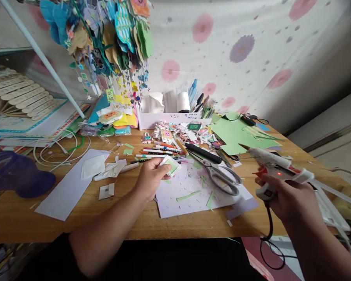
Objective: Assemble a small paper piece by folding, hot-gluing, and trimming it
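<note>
Between thumb and fingers, my left hand [152, 176] pinches a small white-and-green paper piece [172, 167] above the white sheet [175, 205]. Over at the right, my right hand [291, 195] is wrapped round the handle of a white glue gun [280, 166]. Its red light is lit, its nozzle points up and left, and a black cord hangs below. Grey-handled scissors [222, 177] lie on the sheet between my hands, with a black stick-like tool [203, 153] alongside. Green paper scraps [188, 196] are scattered over the sheet.
Several markers [156, 151] and a heap of small paper cutouts [190, 132] lie behind the sheet. Green paper [234, 136] covers the back right. A white paper strip [67, 191], white cable [51, 156] and purple container [20, 173] occupy the left. Paper decorations [105, 43] hang above.
</note>
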Tool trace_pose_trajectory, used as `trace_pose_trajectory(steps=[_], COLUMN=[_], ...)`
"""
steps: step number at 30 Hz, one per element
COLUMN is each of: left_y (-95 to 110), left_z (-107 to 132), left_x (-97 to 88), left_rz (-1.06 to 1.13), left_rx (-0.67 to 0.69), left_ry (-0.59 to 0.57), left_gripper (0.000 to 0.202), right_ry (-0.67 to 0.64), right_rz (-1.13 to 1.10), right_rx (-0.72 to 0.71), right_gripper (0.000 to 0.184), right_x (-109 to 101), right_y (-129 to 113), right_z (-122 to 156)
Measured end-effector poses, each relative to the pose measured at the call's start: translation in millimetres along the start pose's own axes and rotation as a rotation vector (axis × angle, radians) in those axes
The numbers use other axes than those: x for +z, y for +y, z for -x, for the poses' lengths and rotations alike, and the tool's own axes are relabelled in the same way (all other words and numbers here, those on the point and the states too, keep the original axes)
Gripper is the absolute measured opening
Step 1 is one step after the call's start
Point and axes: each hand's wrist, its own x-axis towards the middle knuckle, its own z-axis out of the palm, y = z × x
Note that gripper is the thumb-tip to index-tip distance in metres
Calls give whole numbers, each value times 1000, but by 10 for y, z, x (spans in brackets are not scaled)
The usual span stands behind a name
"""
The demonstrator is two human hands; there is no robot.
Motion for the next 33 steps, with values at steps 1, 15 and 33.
trace_pose_trajectory(steps=[1, 15, 33], left_y=[-1, 32, 66], left_z=[-1, -9, 14], left_x=[-1, -36, -80], left_rz=[3, -96, -444], left_rx=[-2, 97, 225], left_ry=[3, 67, 47], left_gripper=[21, 17, 29], right_ry=[-100, -806, -811], right_rz=[-36, 504, 647], right_rx=[16, -504, -635], right_gripper=[33, 32, 22], right_x=[83, 703, 801], right_y=[-40, -243, -248], right_z=[47, 582, 561])
